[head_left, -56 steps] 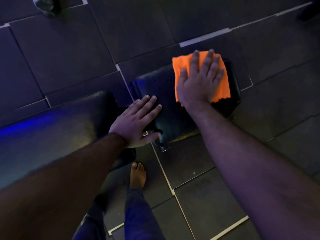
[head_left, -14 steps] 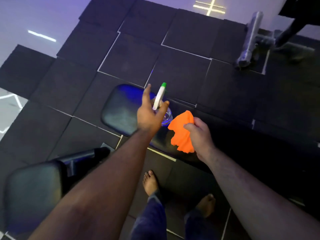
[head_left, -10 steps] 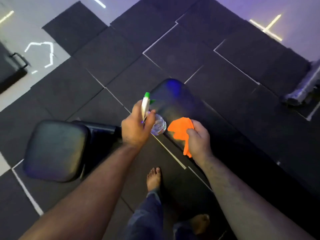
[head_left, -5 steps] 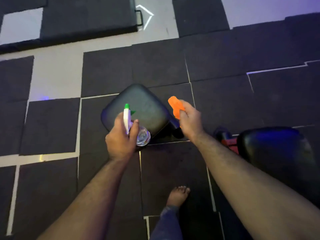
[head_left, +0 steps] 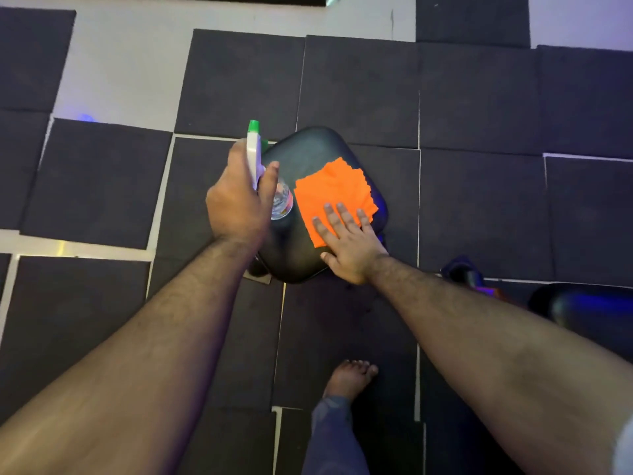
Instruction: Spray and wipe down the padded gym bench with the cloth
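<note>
A small black padded bench seat (head_left: 305, 149) sits in the middle of the head view. An orange cloth (head_left: 330, 192) lies spread flat on its right half. My right hand (head_left: 347, 243) rests palm down on the near edge of the cloth, fingers apart, pressing it to the pad. My left hand (head_left: 238, 200) is closed around a clear spray bottle (head_left: 255, 156) with a white head and green nozzle, held over the pad's left side with the nozzle pointing away from me.
Dark square floor mats (head_left: 359, 87) cover the floor, with pale bare floor (head_left: 126, 60) at the back left. A second black padded section (head_left: 589, 308) lies at the right edge, a dark bracket (head_left: 466, 270) beside it. My bare foot (head_left: 349, 378) stands below the pad.
My right hand came down and laid the bunched cloth out flat on the pad. The left hand with the bottle rose toward the pad's left edge. The view shifted closer over the seat.
</note>
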